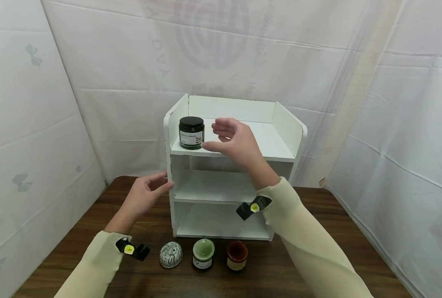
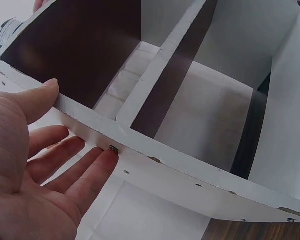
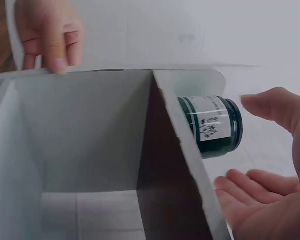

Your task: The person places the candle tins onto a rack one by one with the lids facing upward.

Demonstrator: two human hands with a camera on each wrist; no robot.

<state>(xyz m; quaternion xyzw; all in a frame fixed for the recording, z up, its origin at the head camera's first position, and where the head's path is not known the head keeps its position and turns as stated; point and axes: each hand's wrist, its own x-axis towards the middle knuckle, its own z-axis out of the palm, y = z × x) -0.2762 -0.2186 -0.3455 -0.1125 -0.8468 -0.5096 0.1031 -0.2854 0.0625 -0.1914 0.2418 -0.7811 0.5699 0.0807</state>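
Note:
On the top board of a small white shelf (image 1: 221, 198) stands a dark green candle jar (image 1: 191, 134) with a black lid and a white label. Just right of it is my right hand (image 1: 239, 142), thumb and fingers spread apart. In the right wrist view a gap shows between that thumb (image 3: 270, 105) and the jar (image 3: 212, 125). My left hand (image 1: 144, 194) rests at the shelf's left side panel. The left wrist view has its thumb (image 2: 45, 95) at the panel's front edge and its loosely extended fingers (image 2: 90, 175) along the outer face.
On the brown wooden table (image 1: 131, 273), in front of the shelf, stand a black-and-white patterned domed object (image 1: 170, 255), a green candle jar (image 1: 204, 253) and a reddish-brown jar (image 1: 237, 255). White sheeting (image 1: 131, 124) hangs behind and at both sides.

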